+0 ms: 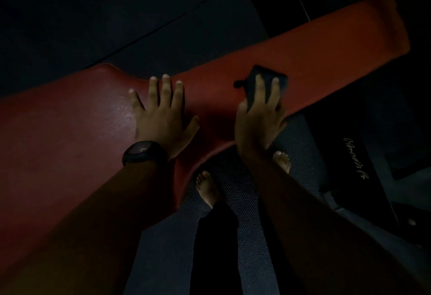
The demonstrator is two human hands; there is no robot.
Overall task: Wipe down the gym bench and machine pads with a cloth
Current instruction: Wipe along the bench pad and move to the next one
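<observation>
1. Gloom covers most of the room; the long red bench (326,45) runs slantwise from the lower left to the upper right, wide at the near end and narrow further up.
2. The person's left hand (161,117) lies flat on the bench where the pad narrows, palm down, fingers straight and spread wide, holding nothing. A dark watch (143,152) sits on that wrist.
3. Just left of that hand the pad shows a faint wet sheen (123,113).
4. The right hand (256,122) presses a dark cloth (268,76) onto the narrow stretch of the bench, near its front edge. Its fingers (260,87) lie straight and parted over the cloth, with the thumb beside the cloth's near edge.
5. A small corner of the cloth pokes out to the left of the fingers.
6. Below the bench, two bare feet (206,187) stand on a textured dark mat (163,248).
7. To the right, a black panel (354,159) bears pale script lettering, too dim for me to read.
</observation>
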